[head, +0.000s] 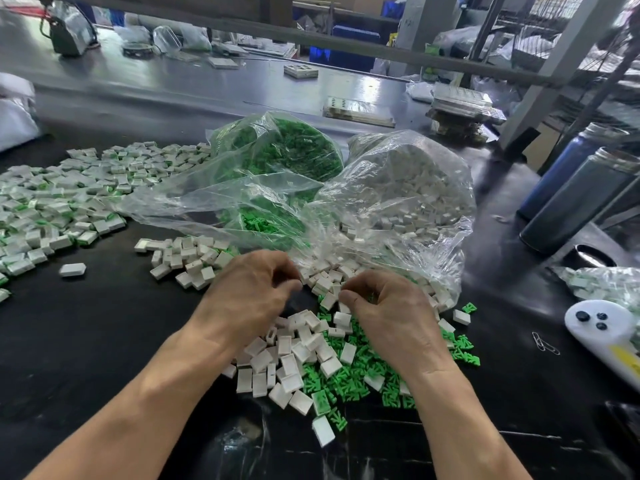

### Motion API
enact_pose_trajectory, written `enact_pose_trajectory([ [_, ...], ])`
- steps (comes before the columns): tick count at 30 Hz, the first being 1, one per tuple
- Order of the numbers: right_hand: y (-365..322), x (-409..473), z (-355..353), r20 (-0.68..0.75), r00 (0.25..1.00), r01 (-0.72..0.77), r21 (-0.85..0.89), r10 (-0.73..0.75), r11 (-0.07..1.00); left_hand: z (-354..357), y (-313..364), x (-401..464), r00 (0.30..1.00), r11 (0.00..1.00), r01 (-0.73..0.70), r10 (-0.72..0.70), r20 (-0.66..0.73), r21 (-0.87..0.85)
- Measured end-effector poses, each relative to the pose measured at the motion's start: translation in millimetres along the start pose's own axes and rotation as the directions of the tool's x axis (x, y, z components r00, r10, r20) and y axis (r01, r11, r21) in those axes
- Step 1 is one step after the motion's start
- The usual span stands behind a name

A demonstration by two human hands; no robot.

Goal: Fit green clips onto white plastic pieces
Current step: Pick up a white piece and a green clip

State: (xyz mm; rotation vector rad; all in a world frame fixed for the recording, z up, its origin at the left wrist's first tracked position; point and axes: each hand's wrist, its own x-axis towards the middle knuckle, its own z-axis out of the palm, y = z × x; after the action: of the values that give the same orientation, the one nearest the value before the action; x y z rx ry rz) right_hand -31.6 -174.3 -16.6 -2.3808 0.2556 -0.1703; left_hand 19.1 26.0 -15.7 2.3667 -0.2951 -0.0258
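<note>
A loose heap of white plastic pieces [294,358] lies on the black table [104,341] between my forearms, with green clips [360,370] scattered to its right. My left hand [249,292] hovers over the heap's far edge with curled, blurred fingers; what it holds is hidden. My right hand [384,306] is close beside it, fingers curled, with green clips showing under them. Behind the hands lie an open clear bag of green clips [287,147] and a clear bag of white pieces [398,188]. White pieces with green clips fitted [52,202] are spread at the left.
Two dark bottles [581,199] stand at the right edge. Near them are a black lid [588,256], a small bag of parts [595,282], a white handheld device [602,323] and paper clips [545,342]. Flat trays [356,110] sit further back.
</note>
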Motion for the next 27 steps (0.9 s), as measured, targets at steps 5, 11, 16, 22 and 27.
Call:
enact_pose_trajectory([
  [5,-11,0,18,0.046,0.998,0.055,-0.191,-0.047,0.980,11,7,-4,0.997,0.999,0.001,-0.004,0.074,0.043],
  [11,-8,4,19,-0.037,0.997,0.064,-0.194,-0.073,0.979,19,11,-5,0.996,0.994,-0.068,0.062,0.070,0.088],
  [16,-2,5,11,-0.066,0.997,0.028,-0.054,-0.032,0.998,24,13,-3,0.993,0.989,-0.111,0.108,0.040,0.101],
  [22,-3,2,12,-0.121,0.992,0.048,0.089,-0.037,0.995,27,15,3,0.993,0.982,-0.115,0.111,0.034,0.148],
  [27,0,2,10,-0.068,0.997,0.044,0.168,-0.033,0.985,27,8,4,0.999,0.998,-0.048,0.049,0.023,-0.044],
])
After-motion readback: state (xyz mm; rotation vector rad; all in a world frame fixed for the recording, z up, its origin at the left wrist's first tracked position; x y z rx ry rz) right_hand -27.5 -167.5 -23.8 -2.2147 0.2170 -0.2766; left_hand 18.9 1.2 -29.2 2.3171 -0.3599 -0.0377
